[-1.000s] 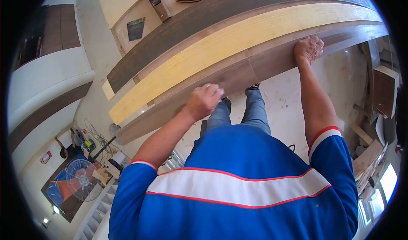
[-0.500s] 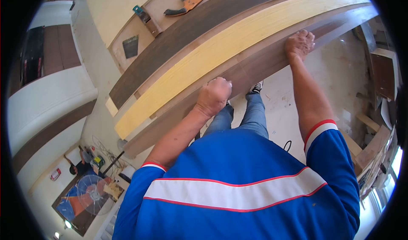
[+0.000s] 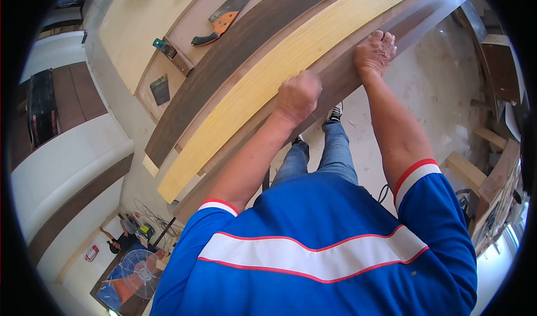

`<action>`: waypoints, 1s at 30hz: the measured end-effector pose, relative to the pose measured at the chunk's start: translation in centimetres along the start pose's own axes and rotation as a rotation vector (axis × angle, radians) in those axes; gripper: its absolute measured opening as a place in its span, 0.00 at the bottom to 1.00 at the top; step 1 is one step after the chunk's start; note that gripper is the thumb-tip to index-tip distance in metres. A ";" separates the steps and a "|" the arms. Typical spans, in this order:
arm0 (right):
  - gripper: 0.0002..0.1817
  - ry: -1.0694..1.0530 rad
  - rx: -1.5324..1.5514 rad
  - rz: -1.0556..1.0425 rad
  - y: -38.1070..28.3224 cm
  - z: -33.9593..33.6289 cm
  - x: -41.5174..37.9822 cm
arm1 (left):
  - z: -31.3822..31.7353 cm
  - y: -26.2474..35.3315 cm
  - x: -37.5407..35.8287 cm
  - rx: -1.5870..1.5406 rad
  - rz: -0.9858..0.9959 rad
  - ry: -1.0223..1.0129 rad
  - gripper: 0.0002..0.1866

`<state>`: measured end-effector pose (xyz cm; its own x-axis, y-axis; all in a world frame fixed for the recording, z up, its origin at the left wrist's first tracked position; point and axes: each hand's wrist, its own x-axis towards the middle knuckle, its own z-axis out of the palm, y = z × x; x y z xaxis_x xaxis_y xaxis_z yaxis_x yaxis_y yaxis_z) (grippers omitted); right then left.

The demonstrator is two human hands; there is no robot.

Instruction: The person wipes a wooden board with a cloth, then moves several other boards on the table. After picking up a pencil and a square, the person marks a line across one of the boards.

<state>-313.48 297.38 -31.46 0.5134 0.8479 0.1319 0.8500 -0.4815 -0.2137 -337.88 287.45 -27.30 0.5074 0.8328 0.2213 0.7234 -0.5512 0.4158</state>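
Note:
A long curved piece of dark brown wood [image 3: 335, 95] runs diagonally in front of me, with a pale yellow wood strip [image 3: 240, 112] beside it and a darker curved board [image 3: 224, 64] beyond. My left hand [image 3: 299, 97] is a blurred fist over the near brown wood; what it holds, if anything, is hidden. Farther along the same piece, my right hand [image 3: 376, 54] has its fingers bent over the wood and grips it.
Past the boards lie a handsaw [image 3: 224, 22] with an orange and black handle, a hand plane [image 3: 173, 56] and a dark flat plate [image 3: 160, 90]. A fan [image 3: 140, 272] and a person [image 3: 124, 242] are at lower left. Wood offcuts [image 3: 467, 170] stand at right.
My left fist has moved up and right along the wood, closer to my right hand. My right hand stays on the wood while the view has shifted slightly.

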 end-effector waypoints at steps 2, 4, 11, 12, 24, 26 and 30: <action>0.19 0.024 0.020 0.001 0.0 0.5 0.1 | 0.7 -0.2 1.1 0.027 -0.002 -0.040 0.10; 0.19 0.022 0.022 -0.006 0.0 0.5 0.1 | -1.4 -0.5 -1.2 -0.010 -0.034 -0.063 0.09; 0.21 0.070 0.041 -0.008 0.2 0.9 -0.1 | 1.1 -0.4 2.8 -0.045 0.005 -0.081 0.08; 0.21 0.076 0.043 -0.006 0.2 1.0 -0.3 | 0.8 -0.5 3.0 -0.051 0.011 -0.099 0.07; 0.23 0.082 0.037 -0.007 0.1 1.0 -0.1 | 1.6 -0.7 5.6 -0.045 0.047 -0.191 0.07; 0.22 0.083 0.058 0.003 0.2 1.3 -0.1 | 0.3 -1.0 4.1 -0.028 0.050 -0.253 0.07; 0.22 0.083 0.032 0.005 0.5 1.1 -0.1 | -1.7 -1.8 0.5 -0.112 0.040 -0.267 0.07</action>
<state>-313.25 297.28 -32.65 0.5265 0.8238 0.2101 0.8441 -0.4771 -0.2448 -339.73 288.94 -26.39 0.6506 0.7594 0.0056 0.6514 -0.5618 0.5100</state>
